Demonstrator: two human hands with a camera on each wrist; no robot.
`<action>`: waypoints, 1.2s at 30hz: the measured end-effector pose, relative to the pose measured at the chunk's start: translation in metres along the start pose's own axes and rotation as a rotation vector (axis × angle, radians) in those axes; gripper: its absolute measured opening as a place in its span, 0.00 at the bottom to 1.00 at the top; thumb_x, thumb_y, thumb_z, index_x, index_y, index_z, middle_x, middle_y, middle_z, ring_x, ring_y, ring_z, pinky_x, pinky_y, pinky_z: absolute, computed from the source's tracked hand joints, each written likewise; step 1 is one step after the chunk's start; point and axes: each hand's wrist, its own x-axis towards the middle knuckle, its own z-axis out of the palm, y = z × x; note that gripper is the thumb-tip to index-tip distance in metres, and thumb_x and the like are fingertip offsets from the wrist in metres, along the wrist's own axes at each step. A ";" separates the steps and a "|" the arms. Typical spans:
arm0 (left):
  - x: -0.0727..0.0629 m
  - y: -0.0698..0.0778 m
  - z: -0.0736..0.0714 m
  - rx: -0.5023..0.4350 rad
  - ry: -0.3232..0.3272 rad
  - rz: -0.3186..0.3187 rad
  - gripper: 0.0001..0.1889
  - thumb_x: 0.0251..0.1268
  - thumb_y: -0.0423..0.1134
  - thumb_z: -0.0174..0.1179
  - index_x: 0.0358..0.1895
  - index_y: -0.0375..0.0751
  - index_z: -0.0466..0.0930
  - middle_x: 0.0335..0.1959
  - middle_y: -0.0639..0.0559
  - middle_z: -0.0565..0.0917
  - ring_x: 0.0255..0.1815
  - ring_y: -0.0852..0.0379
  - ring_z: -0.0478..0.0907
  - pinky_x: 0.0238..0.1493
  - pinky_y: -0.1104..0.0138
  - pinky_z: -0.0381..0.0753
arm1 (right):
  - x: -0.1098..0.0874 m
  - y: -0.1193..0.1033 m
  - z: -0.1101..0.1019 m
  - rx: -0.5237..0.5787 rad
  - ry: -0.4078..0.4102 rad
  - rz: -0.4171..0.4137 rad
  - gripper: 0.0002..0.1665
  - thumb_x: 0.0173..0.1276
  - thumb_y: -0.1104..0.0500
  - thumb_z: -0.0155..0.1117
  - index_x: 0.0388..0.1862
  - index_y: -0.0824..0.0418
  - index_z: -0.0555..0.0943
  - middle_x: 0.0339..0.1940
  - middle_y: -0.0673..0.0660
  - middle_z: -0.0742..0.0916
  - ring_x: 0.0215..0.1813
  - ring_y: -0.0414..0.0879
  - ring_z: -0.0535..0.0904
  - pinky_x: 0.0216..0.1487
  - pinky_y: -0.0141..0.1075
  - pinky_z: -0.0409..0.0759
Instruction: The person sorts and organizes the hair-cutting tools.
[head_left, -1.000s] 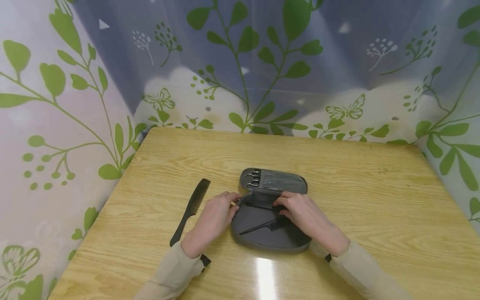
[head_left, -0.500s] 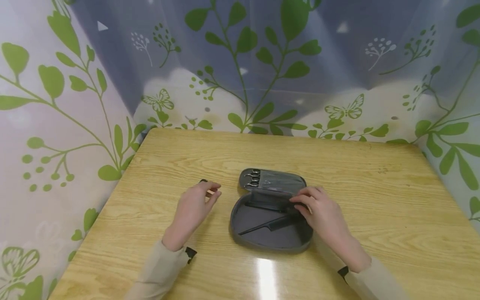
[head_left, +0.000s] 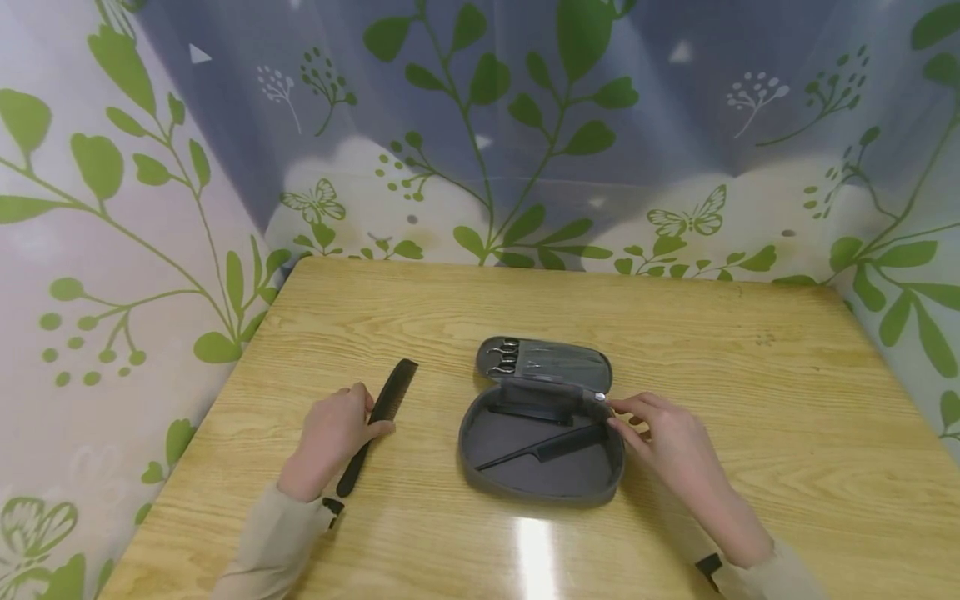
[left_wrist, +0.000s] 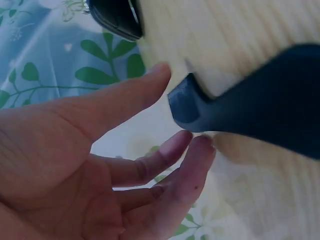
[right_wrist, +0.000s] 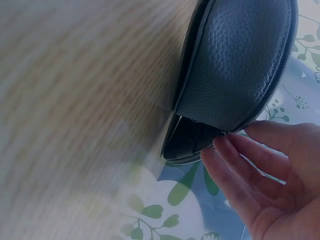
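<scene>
My left hand (head_left: pixel 330 437) is at a large black comb (head_left: pixel 395 387) lying on the table. In the left wrist view the thumb stands apart from the comb (left_wrist: pixel 265 102), with fingertips by its lower edge. My right hand (head_left: pixel 678 442) is at the right corner of an unfolded dark grey zip case (head_left: pixel 517 492); its fairly straight fingertips are beside a shiny zipper end (head_left: pixel 600 397). In the right wrist view they meet the edge of the textured case (right_wrist: pixel 237 65). Inside the case lies a black tail comb (head_left: pixel 566 446), behind it a dark flap (head_left: pixel 532 393).
Behind the case body, its narrower lid section (head_left: pixel 573 361) holds scissors (head_left: pixel 507 357) with handles showing and slim tools under a clear pocket. All lies on a wood-grain table (head_left: pixel 750 400). Leaf-patterned curtains (head_left: pixel 480 150) hang along the back and sides.
My left hand has left the case's left rim and moved left to the large comb. My right hand has drawn back from inside the case to its right corner.
</scene>
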 end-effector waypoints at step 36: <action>0.007 -0.012 0.000 -0.111 -0.053 -0.074 0.20 0.48 0.44 0.80 0.27 0.42 0.74 0.20 0.55 0.77 0.21 0.58 0.70 0.24 0.65 0.69 | -0.002 0.005 -0.001 0.057 -0.054 0.034 0.14 0.64 0.62 0.75 0.48 0.61 0.90 0.38 0.56 0.90 0.29 0.44 0.87 0.27 0.36 0.84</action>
